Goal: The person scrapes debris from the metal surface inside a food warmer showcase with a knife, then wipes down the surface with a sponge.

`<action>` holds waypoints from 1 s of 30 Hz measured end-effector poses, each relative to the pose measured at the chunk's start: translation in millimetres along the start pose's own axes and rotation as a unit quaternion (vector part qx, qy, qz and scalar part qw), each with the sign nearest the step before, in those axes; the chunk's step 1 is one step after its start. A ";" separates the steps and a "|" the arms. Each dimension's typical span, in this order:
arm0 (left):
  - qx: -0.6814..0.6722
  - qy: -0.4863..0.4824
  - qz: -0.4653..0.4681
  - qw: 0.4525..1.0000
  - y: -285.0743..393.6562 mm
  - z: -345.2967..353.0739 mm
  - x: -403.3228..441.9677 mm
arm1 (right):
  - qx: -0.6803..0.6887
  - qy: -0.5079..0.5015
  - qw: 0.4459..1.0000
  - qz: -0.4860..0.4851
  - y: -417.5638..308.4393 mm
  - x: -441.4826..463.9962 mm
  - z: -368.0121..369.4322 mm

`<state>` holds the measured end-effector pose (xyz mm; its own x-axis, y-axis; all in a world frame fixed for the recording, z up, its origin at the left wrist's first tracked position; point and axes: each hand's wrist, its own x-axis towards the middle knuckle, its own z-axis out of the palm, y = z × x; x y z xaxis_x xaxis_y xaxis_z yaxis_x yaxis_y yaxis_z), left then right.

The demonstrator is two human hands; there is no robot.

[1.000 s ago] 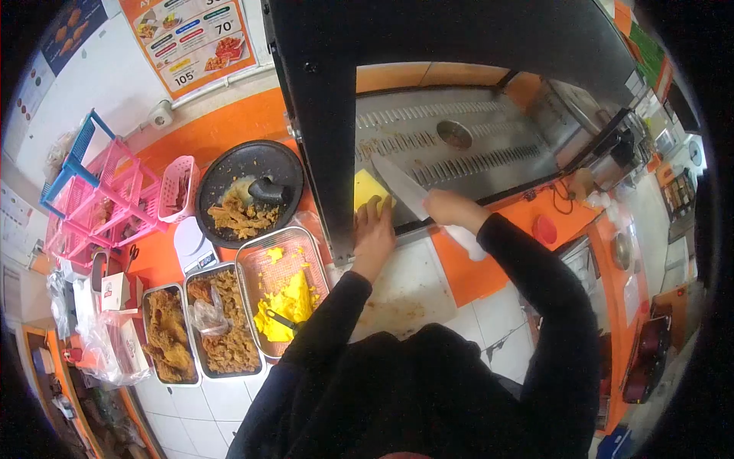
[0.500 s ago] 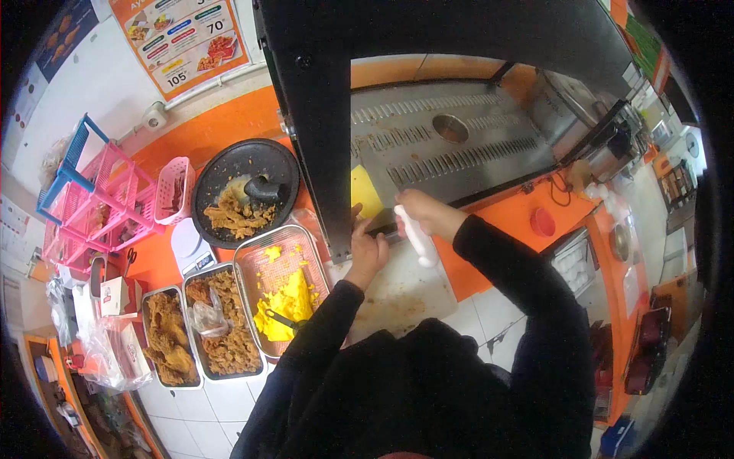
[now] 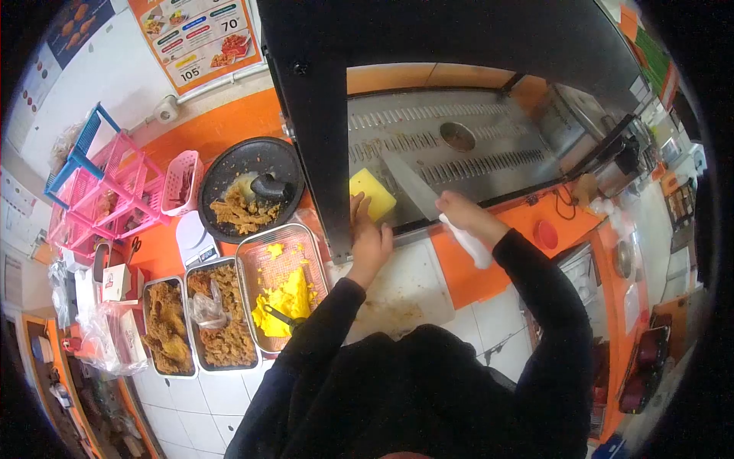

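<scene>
My right hand (image 3: 468, 216) is wrapped round the white handle of a large knife (image 3: 417, 187), whose broad blade points up and left over the metal floor of the display case (image 3: 489, 141). Beside the blade lies a yellow block (image 3: 372, 192), inside the case's front edge. My left hand (image 3: 370, 239) touches the block's lower left side, its fingers partly hidden by the block and the black frame post. Below both hands is a white cutting board (image 3: 405, 294) with brown crumbs.
At left stand a black mortar (image 3: 251, 157) with brown pieces, a perforated tray (image 3: 319, 268) of yellow food, two trays of fried food (image 3: 229, 336), a scale (image 3: 193, 233) and pink baskets (image 3: 115, 191). A red bowl (image 3: 545, 234) sits on the orange counter at right.
The knife handle was swung down toward the left half a second ago; now the blade shows again, pointing up-left. My right hand has moved right. More of the yellow block is visible.
</scene>
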<state>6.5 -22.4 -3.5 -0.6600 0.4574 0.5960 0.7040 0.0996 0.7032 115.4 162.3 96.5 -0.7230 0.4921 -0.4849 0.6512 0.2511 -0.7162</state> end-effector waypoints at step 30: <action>-0.037 0.003 0.036 0.999 0.5 -7.5 0.9 | -0.144 0.110 0.972 -0.149 40.4 7.5 -12.9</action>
<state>4.3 -28.6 0.3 -0.6107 0.4553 0.6479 0.7279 0.0005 0.6857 139.3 187.0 70.4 -0.8433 0.5199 -0.1365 0.4811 0.6167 -0.6231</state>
